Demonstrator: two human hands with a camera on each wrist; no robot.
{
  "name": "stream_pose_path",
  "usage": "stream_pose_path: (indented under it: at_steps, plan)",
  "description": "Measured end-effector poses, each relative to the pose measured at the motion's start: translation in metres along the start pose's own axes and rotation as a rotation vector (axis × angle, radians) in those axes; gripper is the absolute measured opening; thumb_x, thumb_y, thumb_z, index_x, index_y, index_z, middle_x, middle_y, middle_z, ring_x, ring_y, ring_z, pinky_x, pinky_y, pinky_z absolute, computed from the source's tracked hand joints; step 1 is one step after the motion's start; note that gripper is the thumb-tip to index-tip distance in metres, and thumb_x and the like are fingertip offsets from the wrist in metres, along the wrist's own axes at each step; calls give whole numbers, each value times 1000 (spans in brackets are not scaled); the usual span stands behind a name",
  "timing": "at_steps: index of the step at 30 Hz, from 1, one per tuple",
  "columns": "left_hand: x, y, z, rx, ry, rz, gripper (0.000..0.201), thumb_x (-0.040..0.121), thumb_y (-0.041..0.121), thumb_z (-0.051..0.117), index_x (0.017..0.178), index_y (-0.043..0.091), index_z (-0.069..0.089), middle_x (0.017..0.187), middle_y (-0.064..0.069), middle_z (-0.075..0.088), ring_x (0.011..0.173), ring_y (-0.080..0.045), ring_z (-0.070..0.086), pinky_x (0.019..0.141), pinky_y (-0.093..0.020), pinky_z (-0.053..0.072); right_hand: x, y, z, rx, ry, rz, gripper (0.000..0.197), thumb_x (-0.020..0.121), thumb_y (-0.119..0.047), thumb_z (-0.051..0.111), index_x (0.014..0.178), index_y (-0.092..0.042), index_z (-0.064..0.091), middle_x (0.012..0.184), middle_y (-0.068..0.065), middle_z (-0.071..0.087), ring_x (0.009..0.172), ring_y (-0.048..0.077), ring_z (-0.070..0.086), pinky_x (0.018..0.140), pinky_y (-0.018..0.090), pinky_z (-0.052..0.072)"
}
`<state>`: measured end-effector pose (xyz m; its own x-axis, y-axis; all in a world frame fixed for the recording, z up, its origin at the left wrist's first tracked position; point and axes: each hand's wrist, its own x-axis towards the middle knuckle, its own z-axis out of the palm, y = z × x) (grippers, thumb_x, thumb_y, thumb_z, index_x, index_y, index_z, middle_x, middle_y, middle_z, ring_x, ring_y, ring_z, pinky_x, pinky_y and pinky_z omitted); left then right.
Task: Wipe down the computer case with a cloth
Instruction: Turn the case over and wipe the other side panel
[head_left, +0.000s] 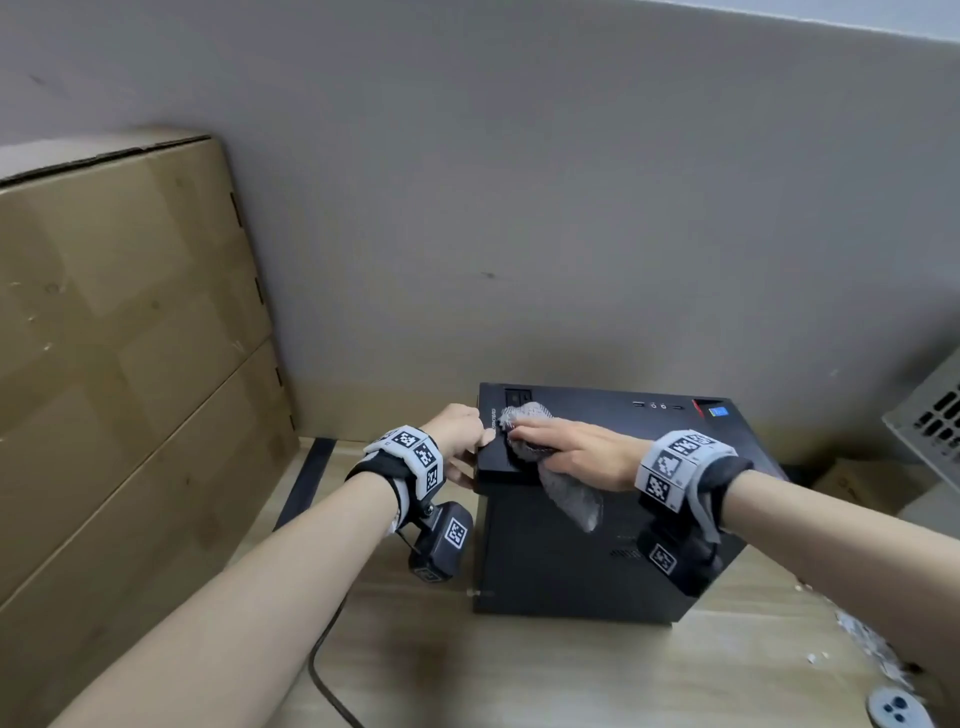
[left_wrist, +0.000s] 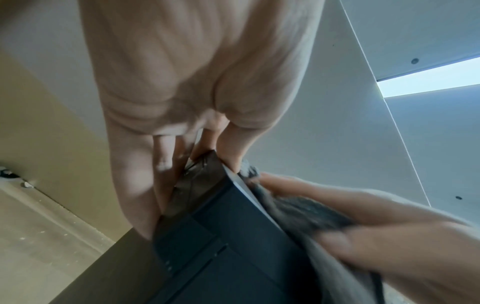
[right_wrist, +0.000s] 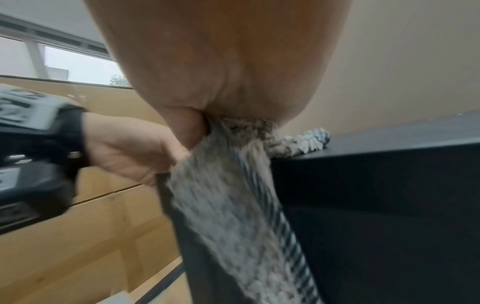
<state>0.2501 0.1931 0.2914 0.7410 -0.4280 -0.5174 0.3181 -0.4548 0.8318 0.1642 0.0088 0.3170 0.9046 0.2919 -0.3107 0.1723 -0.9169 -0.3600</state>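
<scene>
A black computer case (head_left: 597, 561) stands on a wooden surface, its front panel facing up. My left hand (head_left: 475, 441) grips the case's upper left edge, thumb on top and fingers down the side; the left wrist view shows that hand (left_wrist: 207, 148) on the case (left_wrist: 233, 246). My right hand (head_left: 540, 434) lies flat on a grey knitted cloth (head_left: 527, 413) and presses it onto the top near the left end. Part of the cloth hangs down the near side. In the right wrist view the cloth (right_wrist: 233, 205) trails from under the palm beside the case (right_wrist: 376, 185).
Tall cardboard boxes (head_left: 130, 338) stand close on the left, and a plain wall runs behind the case. A black cable (head_left: 322, 665) crosses the wooden surface at the front. A grey vented metal box (head_left: 930, 415) sits at the right edge, with a small round white object (head_left: 896, 709) at the bottom right.
</scene>
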Motion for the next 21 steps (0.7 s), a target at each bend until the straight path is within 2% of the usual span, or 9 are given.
stream_pose_path:
  at_steps: [3, 7, 10, 11, 13, 15, 19, 21]
  plan:
    - [-4, 1, 0, -7, 13, -18, 38, 83, -11, 34, 109, 2, 59, 111, -20, 63, 84, -34, 63, 64, -60, 57, -25, -2, 13, -18, 16, -85, 63, 93, -3, 45, 153, -20, 34, 162, -11, 20, 149, 4, 14, 123, 25, 9]
    - [-7, -3, -1, -13, 10, -32, 36, 88, -7, 37, 117, 0, 57, 120, -21, 62, 93, -37, 66, 66, -66, 54, -35, -8, 27, -64, 116, -171, 61, 94, 3, 40, 151, -19, 39, 161, -9, 23, 148, 3, 17, 118, 11, 5]
    - [-12, -8, -3, -15, 4, -35, 32, 92, -2, 43, 119, 5, 59, 120, -19, 64, 96, -35, 68, 67, -65, 55, -32, -13, 32, -61, 163, -189, 62, 91, 9, 38, 147, -18, 46, 159, -10, 30, 145, 5, 22, 108, -1, 2]
    - [-14, -9, -4, -18, 2, -35, 31, 92, -1, 44, 118, 6, 60, 119, -17, 64, 97, -34, 68, 67, -64, 55, -31, -15, 31, -65, 172, -205, 65, 88, 12, 38, 144, -19, 49, 157, -9, 34, 143, 6, 25, 108, 0, 6]
    - [-19, -9, -2, -24, 7, -31, 29, 94, 1, 45, 117, 7, 61, 118, -17, 65, 94, -31, 67, 67, -61, 57, -31, -14, 26, -115, 179, -265, 71, 78, 15, 39, 136, -21, 56, 149, -10, 46, 131, 8, 37, 109, 12, 25]
    - [-21, -9, 0, -25, 18, -18, 29, 95, 4, 46, 119, 8, 61, 117, -15, 65, 89, -28, 67, 69, -61, 57, -34, -6, 17, -178, 157, -299, 71, 71, 15, 42, 129, -22, 59, 137, -13, 53, 113, 8, 42, 98, 25, 40]
    - [-22, -4, 3, -2, 25, 3, 29, 96, 11, 49, 123, 12, 59, 118, -15, 66, 86, -27, 68, 70, -61, 57, -48, 11, 2, -271, 153, -240, 65, 73, 13, 52, 128, -21, 61, 135, -16, 53, 108, 12, 45, 90, 33, 47]
    - [-23, 0, 3, 1, 33, -6, 28, 96, 11, 50, 123, 11, 59, 118, -15, 67, 85, -27, 68, 69, -60, 57, -51, 24, -4, -305, 190, -165, 63, 75, 14, 50, 127, -19, 64, 135, -13, 56, 112, 15, 48, 93, 37, 46]
